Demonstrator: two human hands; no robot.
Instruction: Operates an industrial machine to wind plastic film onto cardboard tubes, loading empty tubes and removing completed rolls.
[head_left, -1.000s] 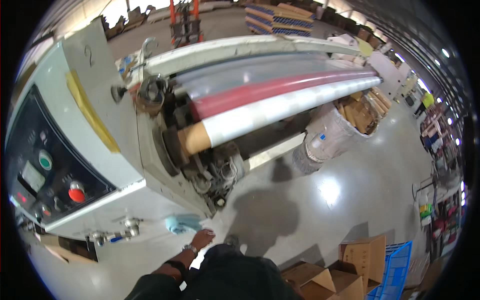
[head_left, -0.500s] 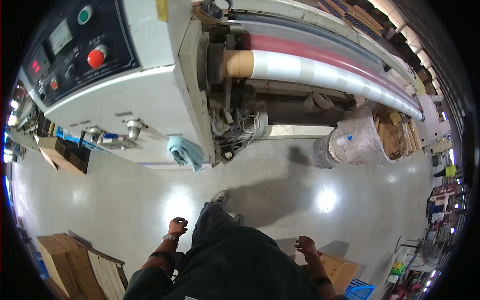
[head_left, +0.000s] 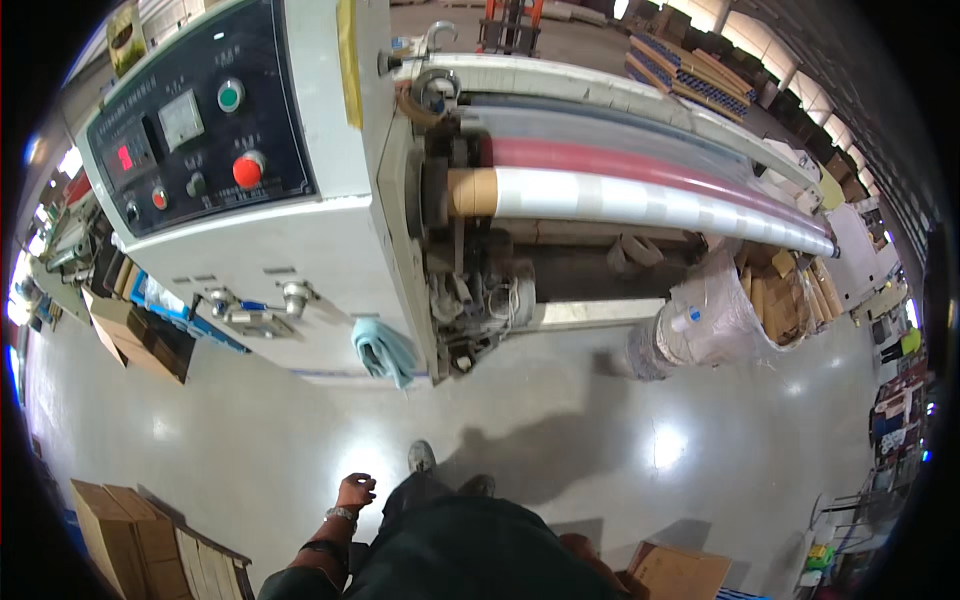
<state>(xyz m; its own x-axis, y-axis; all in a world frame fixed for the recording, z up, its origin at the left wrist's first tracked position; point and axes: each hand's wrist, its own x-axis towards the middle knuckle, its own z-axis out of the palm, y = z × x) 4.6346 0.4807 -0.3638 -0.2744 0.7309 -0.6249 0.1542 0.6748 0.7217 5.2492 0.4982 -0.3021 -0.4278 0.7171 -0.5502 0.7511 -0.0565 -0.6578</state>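
Note:
My left hand (head_left: pixel 354 494) hangs by my side over the grey floor with loosely curled fingers, a bracelet on the wrist, and holds nothing. My right hand is out of sight behind my dark clothing. In front of me stands a large white machine (head_left: pixel 330 250) with a dark control panel (head_left: pixel 195 140) bearing a red button and a green one. A long roll of clear film on a cardboard core (head_left: pixel 640 205) runs to the right from it. A light blue cloth (head_left: pixel 382 350) hangs at the machine's lower corner.
A plastic-lined bin (head_left: pixel 715 320) with cardboard cores stands right of the machine. Cardboard boxes (head_left: pixel 130 520) sit at lower left and another (head_left: pixel 675 572) at lower right. Stacked pallets (head_left: pixel 690 75) lie far back. Shiny grey floor (head_left: pixel 560 440) spreads ahead.
The view has swung so the machine sits more centred and upright. My right hand, seen half a second ago at lower right, has dropped from sight. My left hand stays low.

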